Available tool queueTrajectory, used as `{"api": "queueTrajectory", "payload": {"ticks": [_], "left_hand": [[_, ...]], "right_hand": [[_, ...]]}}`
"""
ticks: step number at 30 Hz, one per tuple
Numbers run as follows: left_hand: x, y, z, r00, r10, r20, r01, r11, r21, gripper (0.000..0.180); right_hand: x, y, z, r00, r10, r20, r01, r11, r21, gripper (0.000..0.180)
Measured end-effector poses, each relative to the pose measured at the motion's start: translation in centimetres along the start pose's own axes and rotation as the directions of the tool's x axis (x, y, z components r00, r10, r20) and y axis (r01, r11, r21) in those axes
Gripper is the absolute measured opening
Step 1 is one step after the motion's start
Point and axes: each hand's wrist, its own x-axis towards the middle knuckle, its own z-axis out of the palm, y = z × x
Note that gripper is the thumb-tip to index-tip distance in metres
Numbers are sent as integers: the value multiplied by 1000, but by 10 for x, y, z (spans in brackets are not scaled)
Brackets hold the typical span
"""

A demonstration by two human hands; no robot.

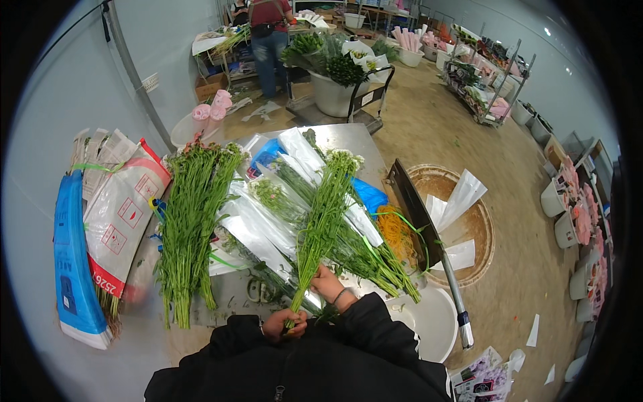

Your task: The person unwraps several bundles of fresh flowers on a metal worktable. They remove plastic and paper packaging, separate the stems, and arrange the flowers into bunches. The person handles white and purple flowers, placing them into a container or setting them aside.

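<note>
My left hand [284, 324] grips the lower stem ends of a bunch of green flower stems [323, 218] with small white buds at the top. My right hand [327, 282] closes around the same stems a little higher up. The bunch stands tilted over the metal table [348, 139], above several bunches wrapped in clear plastic sleeves [268, 231]. A loose pile of unwrapped green stems [189, 221] lies to the left. Both sleeves are black.
Stacked printed paper sleeves [120, 214] and a blue one [70, 268] lie at the far left. A guillotine-style stem cutter [418, 214] is at the table's right edge, over a round bin [479, 231]. A white bucket [429, 321] stands below. A person [269, 33] stands beyond a cart [335, 87] of flowers.
</note>
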Motion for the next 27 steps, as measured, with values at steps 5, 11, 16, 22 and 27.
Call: {"api": "queueTrajectory", "payload": {"ticks": [5,11,16,22,27], "left_hand": [[0,6,13,999,30,20,-30,999,-12,21],[-5,-1,0,996,43,-74,-48,997,-60,22],[-5,-3,5,977,113,-183,-116,993,-5,13],[-5,-7,5,892,312,-327,-171,903,395,31],[2,-13,-9,742,664,-92,-81,225,971,32]], "right_hand": [[-2,28,19,938,-338,-70,323,931,-167,12],[-74,-34,32,943,-215,253,331,591,-735,15],[-99,-129,-94,623,-754,-209,95,338,-936,34],[-107,-153,-139,259,-935,-241,-253,175,-951,72],[-71,-87,2,696,-666,-266,243,568,-786,51]]}}
